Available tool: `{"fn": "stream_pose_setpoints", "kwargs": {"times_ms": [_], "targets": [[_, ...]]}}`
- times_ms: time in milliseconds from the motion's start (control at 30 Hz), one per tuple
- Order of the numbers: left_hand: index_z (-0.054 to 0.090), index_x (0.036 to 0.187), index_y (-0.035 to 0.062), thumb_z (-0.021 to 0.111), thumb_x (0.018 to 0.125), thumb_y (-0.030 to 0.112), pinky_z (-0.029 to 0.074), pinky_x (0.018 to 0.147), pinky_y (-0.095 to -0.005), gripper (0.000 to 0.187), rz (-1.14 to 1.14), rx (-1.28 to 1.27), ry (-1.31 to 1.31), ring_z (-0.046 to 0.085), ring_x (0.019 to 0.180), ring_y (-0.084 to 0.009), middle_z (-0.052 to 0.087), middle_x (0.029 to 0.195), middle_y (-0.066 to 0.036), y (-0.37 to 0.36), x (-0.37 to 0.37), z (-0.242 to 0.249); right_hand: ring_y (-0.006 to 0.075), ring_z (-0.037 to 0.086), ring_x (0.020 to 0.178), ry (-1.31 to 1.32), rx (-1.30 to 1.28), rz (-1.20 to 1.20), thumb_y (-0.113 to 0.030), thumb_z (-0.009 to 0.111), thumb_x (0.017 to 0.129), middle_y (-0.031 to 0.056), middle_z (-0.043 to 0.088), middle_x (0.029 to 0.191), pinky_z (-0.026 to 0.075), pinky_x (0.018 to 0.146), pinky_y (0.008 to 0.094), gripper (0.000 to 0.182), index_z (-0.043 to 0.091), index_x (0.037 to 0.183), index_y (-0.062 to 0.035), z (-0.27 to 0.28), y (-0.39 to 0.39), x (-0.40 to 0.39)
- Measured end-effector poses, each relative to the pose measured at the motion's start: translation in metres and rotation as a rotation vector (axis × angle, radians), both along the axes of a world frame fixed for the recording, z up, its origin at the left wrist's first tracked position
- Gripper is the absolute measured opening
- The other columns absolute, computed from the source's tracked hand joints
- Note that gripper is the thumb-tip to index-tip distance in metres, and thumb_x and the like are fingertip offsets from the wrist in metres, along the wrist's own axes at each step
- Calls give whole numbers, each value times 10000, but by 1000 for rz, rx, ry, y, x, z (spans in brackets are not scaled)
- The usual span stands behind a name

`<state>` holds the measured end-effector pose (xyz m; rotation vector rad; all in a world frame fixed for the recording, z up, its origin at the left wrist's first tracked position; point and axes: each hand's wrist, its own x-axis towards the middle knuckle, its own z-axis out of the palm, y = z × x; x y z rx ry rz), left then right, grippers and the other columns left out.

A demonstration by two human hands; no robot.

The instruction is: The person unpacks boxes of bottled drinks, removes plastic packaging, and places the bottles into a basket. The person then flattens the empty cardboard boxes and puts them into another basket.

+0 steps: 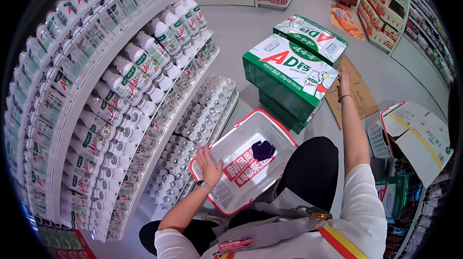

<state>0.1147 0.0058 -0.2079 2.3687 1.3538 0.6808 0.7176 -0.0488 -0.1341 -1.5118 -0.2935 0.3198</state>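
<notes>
Basket orientation: the shopping basket (pixel 226 147) opens upward; its long axis runs diagonally from the person's near left toward the cartons at far right.
Carton orientation: the front AD钙 carton (pixel 292 68) lies with its printed face up, lettering readable from the person's side; long axis slopes from far left to near right.
Left hand: the left hand (pixel 209 166) is open, fingers spread, at the basket's left end, over the rim; firmness of contact cannot be told.
Right hand: the right hand (pixel 344 83) is open, fingers extended along the right side of the front carton; whether it presses cannot be told.
Basket finish: white perforated walls, red rim, white base with red printed Chinese lettering.
Basket contents: a dark cloth-like item (pixel 263 150), resting on the base.
Carton finish: white and green, red "AD", cartoon figure near the right corner.
Carton position: on top of green cartons (pixel 279 105), beyond the basket; the rear carton (pixel 311 39) sits directly behind.
Left side: display shelf (pixel 135 182) with rows of white-capped bottles (pixel 132 68).
Right side: flattened cardboard (pixel 359 97) on the floor (pixel 234 25); a second basket (pixel 380 138) farther right.
</notes>
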Motion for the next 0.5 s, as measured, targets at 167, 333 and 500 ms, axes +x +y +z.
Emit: {"fn": "stream_pose_setpoints", "kwargs": {"times_ms": [167,333,500], "targets": [[151,1466,55,584,908,231,260,1096,-404,728,-278,-423,-591,252,1360,-350,221,1464,-219,51,189,9,193,559,1094,230,54,123,-626,357,915,130,585,1217,405,969,324,728,550,1224,4,-26,19,11],[309,1381,-6,366,979,430,385,1002,-381,596,153,-567,-1099,391,1273,-321,403,1349,-209,81,336,-12,190,565,1056,3,136,176,-584,302,957,119,600,1169,418,960,331,685,567,1187,5,-35,-19,-2],[478,1256,42,286,968,516,474,894,-341,587,-205,-1425,-1574,592,1028,-237,583,1167,-110,72,255,28,171,589,1041,-8,95,586,-535,392,953,98,601,1162,432,958,325,595,518,1250,-35,-8,25,-106]]}}
